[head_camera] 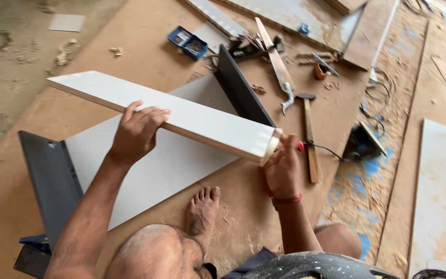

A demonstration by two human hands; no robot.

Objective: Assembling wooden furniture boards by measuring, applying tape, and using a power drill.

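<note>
I hold a long white laminated board (pixel 192 116) in the air, slanting from upper left to lower right. My left hand (pixel 138 132) grips its near edge around the middle, fingers curled over the top face. At the board's right end my right hand (pixel 283 164) presses a small red-tipped object (pixel 299 146) against the raw plywood end; what it is I cannot tell. A red thread circles that wrist. Below the board lies a white panel (pixel 156 165) with dark grey side pieces (pixel 51 181).
Tools lie on the brown sheet floor beyond: a hand saw (pixel 277 64), a hammer (pixel 309 134), a blue box of small parts (pixel 188 43), cables (pixel 372 101) and a dark power tool (pixel 362 144). More boards rest at the right. My bare foot (pixel 202 206) stands in sawdust.
</note>
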